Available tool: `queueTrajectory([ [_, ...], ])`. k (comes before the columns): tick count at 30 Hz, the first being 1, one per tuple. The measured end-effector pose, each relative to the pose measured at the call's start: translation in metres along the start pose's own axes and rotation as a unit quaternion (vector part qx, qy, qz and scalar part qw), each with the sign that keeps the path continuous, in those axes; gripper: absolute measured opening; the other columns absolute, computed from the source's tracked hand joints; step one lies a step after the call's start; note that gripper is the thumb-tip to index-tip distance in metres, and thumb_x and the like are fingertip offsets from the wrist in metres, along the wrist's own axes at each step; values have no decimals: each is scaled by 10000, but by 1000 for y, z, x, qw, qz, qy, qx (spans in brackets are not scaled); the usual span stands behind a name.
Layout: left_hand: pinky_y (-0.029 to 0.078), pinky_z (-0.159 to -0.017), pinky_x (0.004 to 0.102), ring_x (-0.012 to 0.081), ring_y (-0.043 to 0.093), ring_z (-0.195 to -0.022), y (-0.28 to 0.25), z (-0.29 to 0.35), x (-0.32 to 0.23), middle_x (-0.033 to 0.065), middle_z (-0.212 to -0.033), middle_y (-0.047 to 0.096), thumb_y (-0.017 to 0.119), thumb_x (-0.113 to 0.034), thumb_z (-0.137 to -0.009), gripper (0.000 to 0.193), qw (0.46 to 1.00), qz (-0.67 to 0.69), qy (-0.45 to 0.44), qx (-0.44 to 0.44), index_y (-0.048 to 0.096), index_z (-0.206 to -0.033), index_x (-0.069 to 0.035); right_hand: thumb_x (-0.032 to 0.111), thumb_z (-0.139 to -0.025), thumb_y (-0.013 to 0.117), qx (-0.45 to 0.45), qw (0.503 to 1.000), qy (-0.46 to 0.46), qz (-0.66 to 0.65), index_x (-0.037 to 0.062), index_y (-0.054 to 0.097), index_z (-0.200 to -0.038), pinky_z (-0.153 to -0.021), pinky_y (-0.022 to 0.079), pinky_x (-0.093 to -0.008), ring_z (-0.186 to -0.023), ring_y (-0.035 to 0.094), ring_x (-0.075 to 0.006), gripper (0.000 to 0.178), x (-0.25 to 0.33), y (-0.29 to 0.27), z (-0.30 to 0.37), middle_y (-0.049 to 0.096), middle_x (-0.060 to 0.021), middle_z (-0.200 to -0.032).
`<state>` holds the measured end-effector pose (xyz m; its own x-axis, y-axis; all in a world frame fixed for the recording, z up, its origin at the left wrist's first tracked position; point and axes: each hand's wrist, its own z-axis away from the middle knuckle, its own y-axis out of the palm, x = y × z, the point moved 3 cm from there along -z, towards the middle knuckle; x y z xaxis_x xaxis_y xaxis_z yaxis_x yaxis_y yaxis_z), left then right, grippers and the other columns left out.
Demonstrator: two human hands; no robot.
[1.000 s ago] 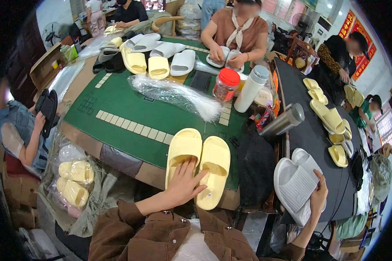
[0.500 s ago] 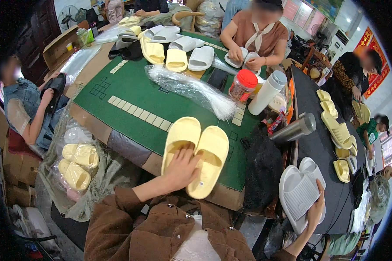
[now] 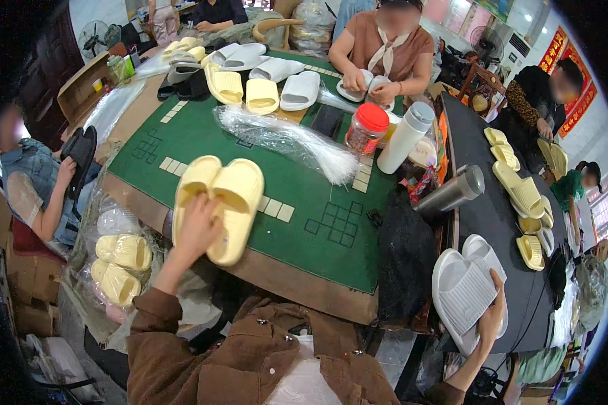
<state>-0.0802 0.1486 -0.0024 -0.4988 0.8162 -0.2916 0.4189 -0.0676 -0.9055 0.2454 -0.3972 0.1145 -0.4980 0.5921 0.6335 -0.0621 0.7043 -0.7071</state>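
The yellow slippers (image 3: 240,196) are held side by side left of the frame's centre, over the near side of the green mat (image 3: 348,270); the inner edges, where the pair meets, are pinched by the left hand (image 3: 201,226), its fingertips hidden. Whether the mat is touched by the pair is not clear. At the lower right, the grey slippers (image 3: 465,297) are gripped together along their right edge by the right hand (image 3: 494,307). For a steady hold, both inner edges of the yellow pair should be pinched evenly, so that neither slipper is left to swing. Pressure is best applied lightly, since a soft sole would probably be marked by fingernails. The grey pair should be held clear of the steel flask (image 3: 452,191) near its upper end.
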Motion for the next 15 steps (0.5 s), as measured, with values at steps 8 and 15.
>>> queueTrajectory([
  [8, 446, -938, 474, 382, 518, -1142, -22, -39, 165, 208, -1191, 568, 590, -110, -837, 437, 976, -166, -95, -108, 584, -1273, -85, 23, -851, 592, -3, 1000, 13, -10, 69, 548, -1335, -1048, 381, -347, -1232, 537, -245, 488, -1, 2, -2, 603, -129, -1289],
  [15, 467, -933, 494, 380, 565, -1130, -34, -59, 243, 193, -1256, 571, 503, -223, -955, 346, 936, -231, -235, -120, 603, -1286, -206, 9, -834, 621, -18, 1000, 16, -1, 67, 559, -1322, -1023, 397, -331, -1182, 564, -227, 495, 4, -1, 0, 617, -120, -1261],
])
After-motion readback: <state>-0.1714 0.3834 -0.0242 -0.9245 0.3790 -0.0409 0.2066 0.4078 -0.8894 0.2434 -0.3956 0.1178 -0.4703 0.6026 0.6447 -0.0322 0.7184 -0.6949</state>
